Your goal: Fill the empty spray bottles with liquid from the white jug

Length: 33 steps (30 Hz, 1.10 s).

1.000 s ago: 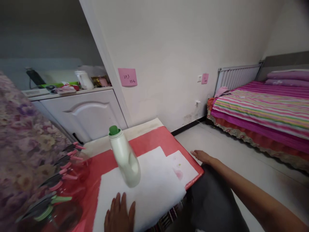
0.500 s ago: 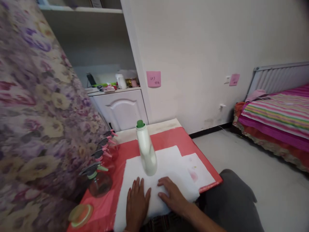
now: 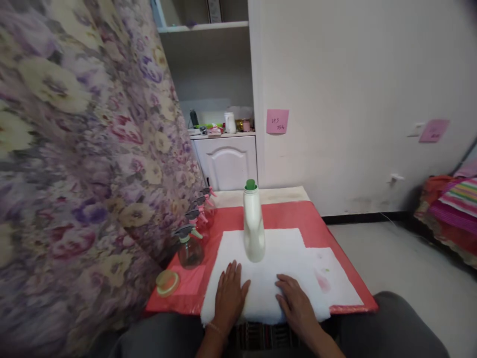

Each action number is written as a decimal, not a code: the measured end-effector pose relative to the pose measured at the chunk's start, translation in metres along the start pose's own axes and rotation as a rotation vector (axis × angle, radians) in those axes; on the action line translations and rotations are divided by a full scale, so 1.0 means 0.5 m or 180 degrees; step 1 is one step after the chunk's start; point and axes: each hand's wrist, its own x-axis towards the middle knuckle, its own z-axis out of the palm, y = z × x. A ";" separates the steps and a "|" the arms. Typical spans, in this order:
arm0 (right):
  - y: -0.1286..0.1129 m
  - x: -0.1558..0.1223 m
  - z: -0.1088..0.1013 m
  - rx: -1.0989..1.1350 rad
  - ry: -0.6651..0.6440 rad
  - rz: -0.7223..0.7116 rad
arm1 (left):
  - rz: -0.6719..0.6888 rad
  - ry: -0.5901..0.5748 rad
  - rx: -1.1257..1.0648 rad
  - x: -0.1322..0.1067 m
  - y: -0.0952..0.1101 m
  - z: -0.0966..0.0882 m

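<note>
My left hand [image 3: 230,293] lies flat on a white towel [image 3: 285,246], fingers stretched forward and holding nothing. To its right, my right hand [image 3: 296,301] rests on the same towel with its fingers loosely bent and apart. Just beyond my hands, a pale green bottle [image 3: 254,226] with a moulded handle stands upright on the towel. Its screw cap is off, and a green spout [image 3: 251,184] shows in the neck. Neither hand touches the bottle. A second white cloth [image 3: 337,278] with pink stains lies partly under the towel on the right.
Several spray bottles [image 3: 191,252] line the left side of the red-covered table [image 3: 290,214]. A round yellowish lid or dish [image 3: 167,283] lies nearer, at the left edge. Beside the table hangs a floral curtain [image 3: 122,199]. A cabinet [image 3: 227,159] stands behind; a bed [image 3: 447,219] is far right.
The view has swung to the left, so everything appears further right. Both hands stay on the towel, and the bottle stands where it was.
</note>
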 end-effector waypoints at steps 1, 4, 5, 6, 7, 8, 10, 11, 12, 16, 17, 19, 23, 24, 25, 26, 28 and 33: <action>0.000 -0.001 0.002 -0.0039 0.0003 -0.0008 | -0.0038 0.0032 -0.0012 -0.007 0.011 -0.002; 0.000 -0.005 0.008 -0.0141 -0.0006 -0.0047 | 0.0314 0.0115 -0.0144 -0.033 0.065 -0.012; 0.001 -0.007 0.009 -0.0174 -0.0013 -0.0063 | 0.0543 0.0089 -0.0211 -0.041 0.086 -0.018; 0.002 -0.008 0.011 -0.0207 -0.0019 -0.0075 | 0.0663 0.0007 -0.0268 -0.048 0.105 -0.024; 0.004 -0.009 0.012 -0.0239 -0.0030 -0.0092 | 0.0664 -0.0029 -0.0305 -0.053 0.119 -0.029; 0.005 -0.011 0.013 -0.0269 -0.0035 -0.0111 | 0.0673 -0.0081 -0.0331 -0.056 0.129 -0.034; 0.007 -0.012 0.013 -0.0322 -0.0061 -0.0162 | 0.0640 -0.0170 -0.0355 -0.060 0.131 -0.041; 0.008 -0.013 0.013 -0.0348 -0.0080 -0.0184 | 0.0626 -0.0200 -0.0352 -0.062 0.124 -0.042; 0.009 -0.013 0.013 -0.0373 -0.0087 -0.0201 | 0.0613 -0.0216 -0.0336 -0.064 0.113 -0.043; 0.010 -0.015 0.013 -0.0423 -0.0074 -0.0262 | 0.0401 -0.0199 -0.0164 -0.082 0.048 -0.042; 0.010 -0.016 0.013 -0.0428 -0.0067 -0.0280 | 0.0313 -0.0201 -0.0122 -0.088 0.030 -0.043; 0.013 -0.018 0.014 -0.0450 -0.0067 -0.0311 | 0.0119 -0.0215 -0.0060 -0.099 0.000 -0.046; 0.017 -0.019 0.016 -0.0510 -0.0020 -0.0375 | -0.0189 -0.0255 0.0017 -0.109 -0.032 -0.055; 0.017 -0.018 0.016 -0.0523 -0.0010 -0.0388 | -0.0226 -0.0257 0.0024 -0.109 -0.034 -0.056; 0.016 -0.017 0.016 -0.0536 -0.0004 -0.0395 | -0.0241 -0.0261 0.0028 -0.108 -0.036 -0.056; 0.015 -0.016 0.015 -0.0550 -0.0003 -0.0395 | -0.0247 -0.0267 0.0032 -0.107 -0.036 -0.056; 0.011 -0.013 0.014 -0.0577 0.0008 -0.0382 | -0.0249 -0.0285 0.0048 -0.105 -0.037 -0.054; 0.010 -0.013 0.015 -0.0512 -0.0023 -0.0309 | -0.0176 -0.0344 0.0096 -0.104 -0.044 -0.050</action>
